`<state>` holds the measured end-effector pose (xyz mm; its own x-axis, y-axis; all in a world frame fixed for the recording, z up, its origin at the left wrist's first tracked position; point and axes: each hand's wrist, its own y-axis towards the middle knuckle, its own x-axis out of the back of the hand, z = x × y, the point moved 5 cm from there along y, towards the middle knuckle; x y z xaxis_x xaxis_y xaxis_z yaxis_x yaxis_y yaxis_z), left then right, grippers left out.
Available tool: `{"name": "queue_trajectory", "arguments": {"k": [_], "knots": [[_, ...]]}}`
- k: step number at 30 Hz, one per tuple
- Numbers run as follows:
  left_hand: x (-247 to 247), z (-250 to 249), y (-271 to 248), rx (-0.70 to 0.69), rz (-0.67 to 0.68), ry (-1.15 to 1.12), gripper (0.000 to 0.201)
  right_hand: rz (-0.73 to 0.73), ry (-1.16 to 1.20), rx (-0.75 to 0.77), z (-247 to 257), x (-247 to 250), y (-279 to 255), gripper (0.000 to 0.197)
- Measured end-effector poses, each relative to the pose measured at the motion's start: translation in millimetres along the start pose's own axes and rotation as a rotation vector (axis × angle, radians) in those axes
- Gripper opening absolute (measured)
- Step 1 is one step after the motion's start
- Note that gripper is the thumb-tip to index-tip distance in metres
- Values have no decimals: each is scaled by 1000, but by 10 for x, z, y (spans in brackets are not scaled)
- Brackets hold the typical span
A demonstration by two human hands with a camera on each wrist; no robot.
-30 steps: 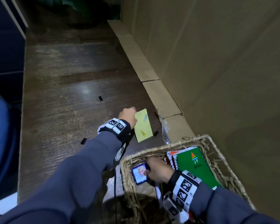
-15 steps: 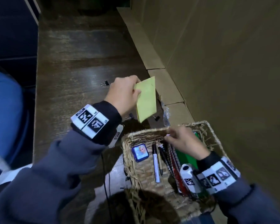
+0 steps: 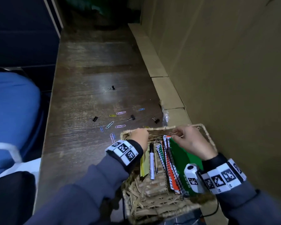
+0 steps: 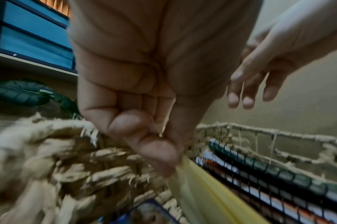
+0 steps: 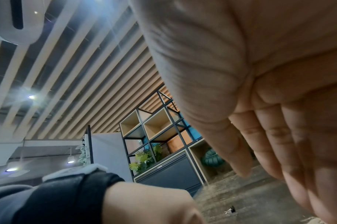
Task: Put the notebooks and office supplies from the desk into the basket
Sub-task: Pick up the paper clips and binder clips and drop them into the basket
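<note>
A woven basket (image 3: 159,127) stands at the desk's near right end. My left hand (image 3: 139,137) is inside its far left corner and pinches a yellow notepad (image 3: 143,166) between thumb and fingers (image 4: 160,153); the yellow notepad (image 4: 202,189) stands on edge along the left wall. My right hand (image 3: 183,138) hovers over the far ends of the upright notebooks (image 3: 169,168), beside the green one (image 3: 182,158), with relaxed fingers (image 4: 246,97) that hold nothing. A white marker (image 3: 151,161) and a pen (image 3: 156,164) lie on the basket floor.
On the dark wooden desk (image 3: 91,78) beyond the basket lie several coloured paper clips (image 3: 109,125) and black binder clips (image 3: 131,117), one farther off (image 3: 112,87). A cardboard wall (image 3: 225,78) runs along the right. A blue chair (image 3: 11,111) stands left.
My left hand lifted the yellow notepad off the desk and brought it down into the basket. My right hand moved to the far ends of the notebooks. Paper clips now lie where the pad was.
</note>
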<state>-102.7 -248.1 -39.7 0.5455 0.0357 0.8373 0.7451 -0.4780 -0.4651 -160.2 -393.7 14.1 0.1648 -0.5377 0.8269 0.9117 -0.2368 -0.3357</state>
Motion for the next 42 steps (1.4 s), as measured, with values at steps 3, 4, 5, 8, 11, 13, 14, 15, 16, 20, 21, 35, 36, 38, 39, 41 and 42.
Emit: {"name": "queue_trajectory", "arguments": {"k": [3,4,5,8,11,13,14,15,16,20,21,35,36,38,39,41,42], "knots": [[-120,-3,99,22,-3,-2,26,20,-38,23,4,-22,-36,33],[-133,-7,119,28,-2,-2,26,27,-49,27,0,-22,-54,32],[-131,-10,138,32,-4,1,26,32,-58,31,-4,-23,-64,32],[-81,-9,177,51,-4,9,26,51,-91,33,-6,-22,-84,31],[-108,12,215,68,20,16,26,76,-101,31,17,-40,-61,32],[-159,23,227,75,36,12,27,81,-113,53,57,-54,-29,33],[-173,25,234,75,38,11,27,78,-122,64,73,-59,-7,33],[-178,27,244,72,34,7,27,79,-124,74,90,-67,22,32],[-173,27,245,68,29,4,27,87,-125,83,105,-76,54,31],[-49,75,182,58,-30,-32,24,117,-114,87,237,-33,274,23],[5,121,143,58,-62,-57,26,117,-116,90,302,6,351,23],[433,1828,-182,247,-476,-440,18,374,-724,379,1542,-743,2063,26],[407,1900,-185,260,-494,-464,18,418,-789,385,1518,-867,2110,31],[352,2023,-179,279,-526,-490,19,503,-889,391,1458,-1067,2164,42],[321,2081,-167,287,-540,-497,20,526,-919,390,1434,-1141,2188,45],[253,2197,-129,327,-548,-507,21,542,-957,395,1419,-1228,2218,46],[220,2248,-104,348,-548,-518,22,542,-969,405,1416,-1261,2237,47]]}}
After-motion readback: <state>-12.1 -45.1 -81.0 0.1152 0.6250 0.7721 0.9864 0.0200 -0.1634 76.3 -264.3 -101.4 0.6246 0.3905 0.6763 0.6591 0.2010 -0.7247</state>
